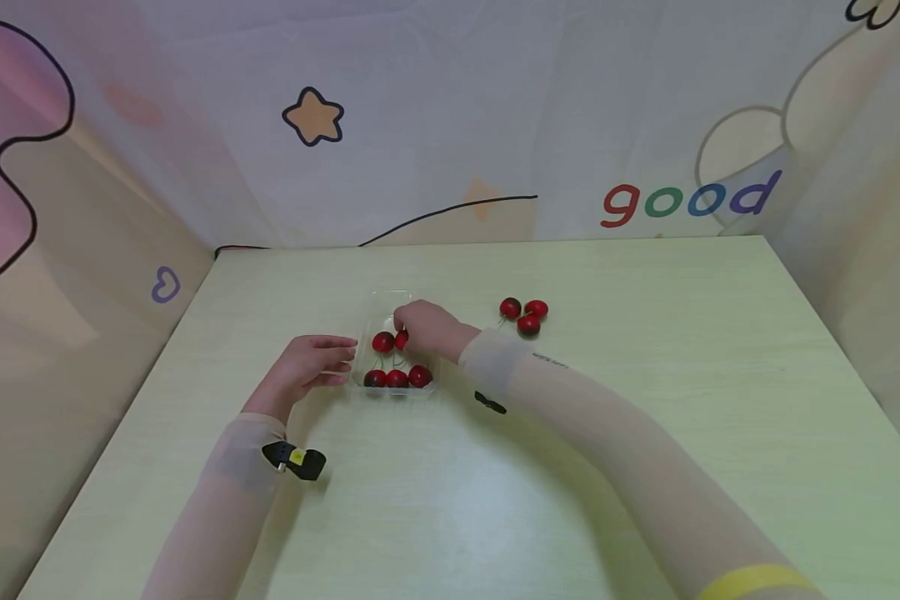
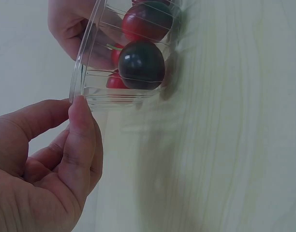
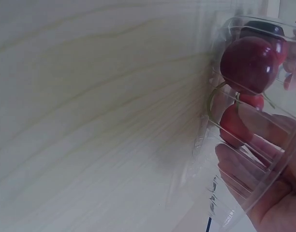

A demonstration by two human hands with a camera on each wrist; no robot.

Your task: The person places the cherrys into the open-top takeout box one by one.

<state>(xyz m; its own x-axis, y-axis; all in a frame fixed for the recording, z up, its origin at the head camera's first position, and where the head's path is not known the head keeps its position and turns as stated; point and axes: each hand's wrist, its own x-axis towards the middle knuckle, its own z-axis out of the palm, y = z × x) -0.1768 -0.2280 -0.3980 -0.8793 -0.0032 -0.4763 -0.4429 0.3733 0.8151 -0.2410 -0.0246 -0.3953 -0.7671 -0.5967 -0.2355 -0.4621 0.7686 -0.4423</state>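
Observation:
A clear plastic box (image 1: 397,392) stands on the table, with several dark red cherries inside. Three of them line its near end, among them a cherry (image 1: 397,378) in the middle. Farther back lies another cherry (image 1: 383,342). My right hand (image 1: 429,327) reaches into the box from the right and holds a cherry (image 3: 234,126) between thumb and fingers, its stem showing. At the box's left side is my left hand (image 1: 311,367); in the left wrist view its thumb and fingertips (image 2: 80,113) pinch the rim at a corner.
Three loose cherries (image 1: 528,325) lie together on the table (image 1: 645,400), right of the box. A printed cloth (image 1: 435,125) hangs behind the table and along both sides. Each wrist carries a small black device, such as the left one (image 1: 296,460).

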